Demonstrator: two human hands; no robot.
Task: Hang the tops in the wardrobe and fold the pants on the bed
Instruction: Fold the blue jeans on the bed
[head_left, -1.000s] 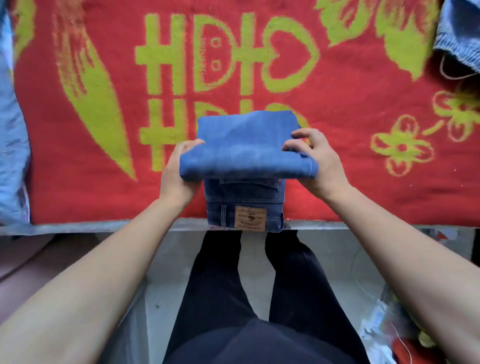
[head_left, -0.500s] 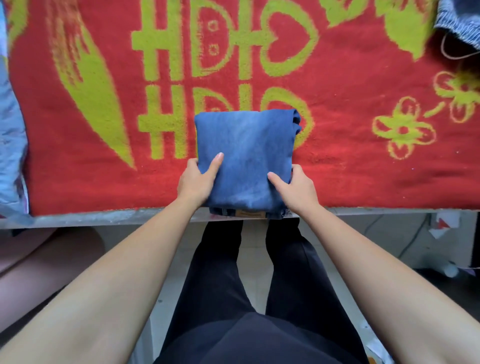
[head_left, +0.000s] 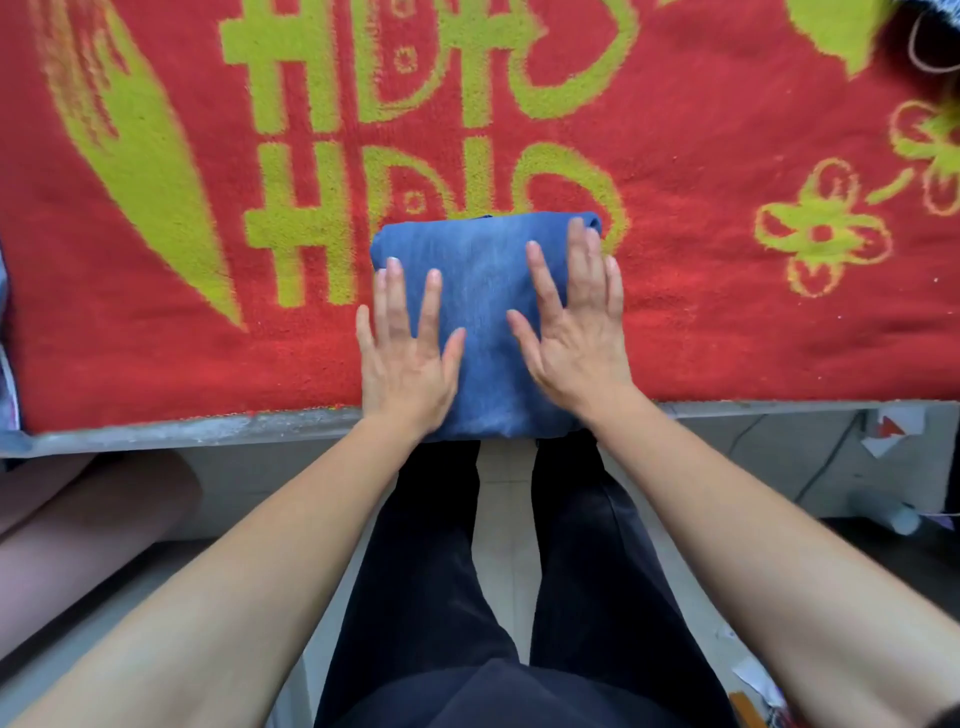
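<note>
Head view, steeply downward, close over the bed edge (head_left: 156, 434)

The blue denim pants (head_left: 485, 322) are folded into a compact, thick rectangle, with a faded, lighter wash running down the smooth top layer. The bundle lies flat on the red blanket (head_left: 727, 338) with yellow-green patterns that covers the bed (head_left: 182, 428). Its near end lies over the bed's grey front edge, and a small bunched fold shows at the far right corner.
</note>
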